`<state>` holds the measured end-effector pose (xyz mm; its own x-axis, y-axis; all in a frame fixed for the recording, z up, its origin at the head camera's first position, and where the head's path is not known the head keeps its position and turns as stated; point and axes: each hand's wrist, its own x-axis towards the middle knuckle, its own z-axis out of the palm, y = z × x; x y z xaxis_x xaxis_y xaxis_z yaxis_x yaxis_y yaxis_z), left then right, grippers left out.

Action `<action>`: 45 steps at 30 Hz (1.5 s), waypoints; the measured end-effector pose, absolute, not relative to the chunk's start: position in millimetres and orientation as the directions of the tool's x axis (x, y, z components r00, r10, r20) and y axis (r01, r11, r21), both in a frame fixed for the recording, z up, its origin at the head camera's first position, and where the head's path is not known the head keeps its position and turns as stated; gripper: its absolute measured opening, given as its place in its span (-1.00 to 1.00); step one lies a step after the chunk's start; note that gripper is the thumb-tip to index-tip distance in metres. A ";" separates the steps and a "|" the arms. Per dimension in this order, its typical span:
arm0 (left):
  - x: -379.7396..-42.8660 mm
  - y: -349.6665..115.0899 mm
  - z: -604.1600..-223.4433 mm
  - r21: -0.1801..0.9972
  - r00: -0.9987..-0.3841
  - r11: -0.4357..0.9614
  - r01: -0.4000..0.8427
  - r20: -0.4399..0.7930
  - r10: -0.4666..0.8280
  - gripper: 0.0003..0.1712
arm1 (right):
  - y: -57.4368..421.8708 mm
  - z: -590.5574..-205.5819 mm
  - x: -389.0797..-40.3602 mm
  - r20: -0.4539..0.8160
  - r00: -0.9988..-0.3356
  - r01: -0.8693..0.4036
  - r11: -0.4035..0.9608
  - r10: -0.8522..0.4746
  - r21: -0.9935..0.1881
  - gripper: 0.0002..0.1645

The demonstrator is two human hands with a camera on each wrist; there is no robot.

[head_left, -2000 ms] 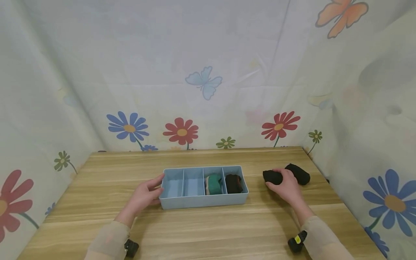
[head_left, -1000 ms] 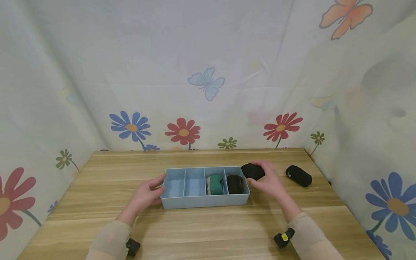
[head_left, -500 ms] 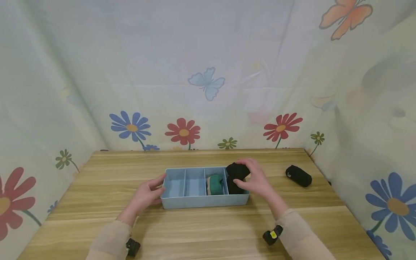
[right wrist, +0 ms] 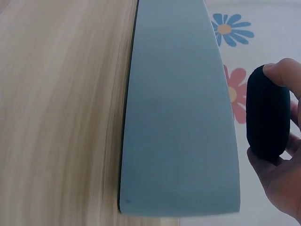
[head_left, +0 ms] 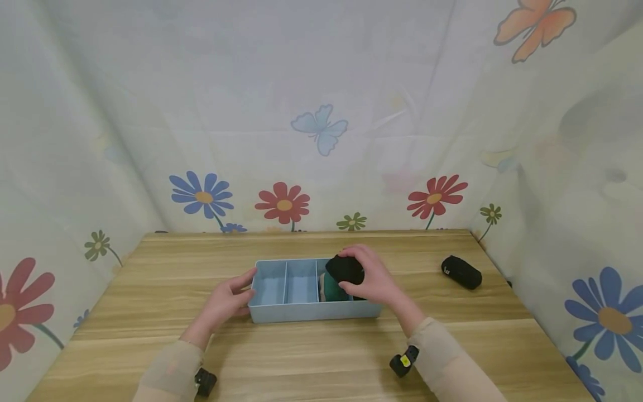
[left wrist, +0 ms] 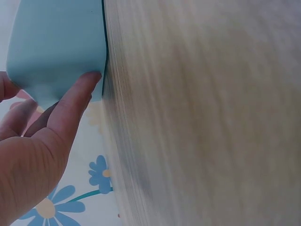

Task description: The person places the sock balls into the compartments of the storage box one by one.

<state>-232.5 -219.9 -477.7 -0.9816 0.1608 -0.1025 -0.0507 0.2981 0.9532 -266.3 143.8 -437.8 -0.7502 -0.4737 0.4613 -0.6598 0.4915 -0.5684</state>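
A light-blue box [head_left: 316, 311] with a row of compartments sits on the wooden table. My left hand [head_left: 224, 301] touches its left end with fairly straight fingers; in the left wrist view a fingertip [left wrist: 91, 77] lies on the end wall. My right hand [head_left: 374, 276] pinches a rolled black sock [head_left: 346, 269] between thumb and fingers, above the box's right half. The right wrist view shows the black roll [right wrist: 268, 115] above the box rim. Below it, a green and cream sock roll [head_left: 331, 288] sits in the third compartment. The dark roll in the rightmost compartment is mostly hidden.
Another black roll with small white lettering [head_left: 461, 272] lies on the table [head_left: 311, 363] at the right. Behind and at both sides hangs a white cloth [head_left: 241, 111] printed with flowers and butterflies. Both wrists carry small black cameras.
My right hand has picked up the black sock roll from the table at the right and carried it left, past the rightmost compartment. My left hand has stayed at the box's end.
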 end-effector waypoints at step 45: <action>-230.3 -219.4 -473.3 0.951 -0.981 0.306 -0.048 -0.103 0.166 -0.32 | 73.6 -412.5 -286.4 0.277 -0.450 -0.851 0.314 -0.849 -0.420 -0.35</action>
